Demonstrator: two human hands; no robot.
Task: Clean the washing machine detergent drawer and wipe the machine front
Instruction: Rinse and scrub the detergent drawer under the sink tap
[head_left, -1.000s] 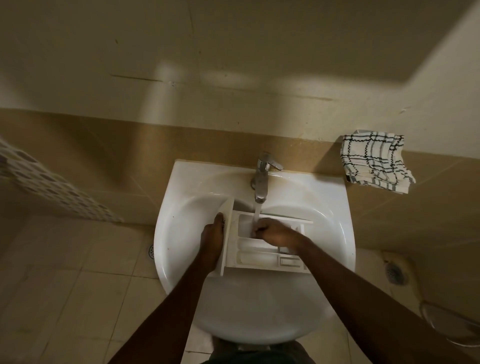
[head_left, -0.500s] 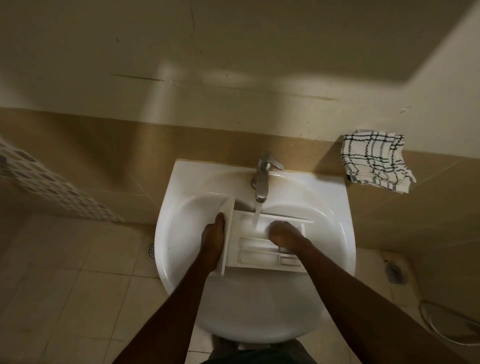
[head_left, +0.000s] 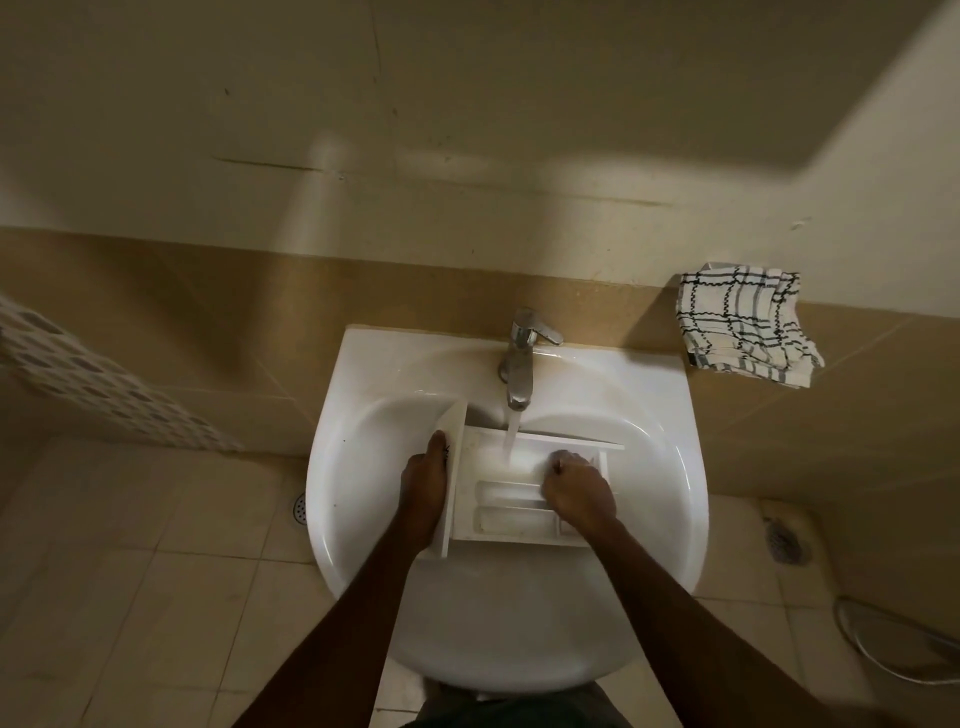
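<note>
The white detergent drawer lies in the white sink, open side up, with its front panel at the left. Water runs from the chrome tap into the drawer's far compartment. My left hand grips the front panel from the left. My right hand is inside the drawer at its right end, fingers curled down against the plastic; I see nothing held in it.
A black-and-white checked cloth hangs on the tiled ledge to the right of the sink. Floor drains sit at the left and right. A hose loops on the floor at the lower right.
My right hand has slid from under the water stream to the right end of the drawer and slightly nearer me. My left hand has kept its grip on the panel.
</note>
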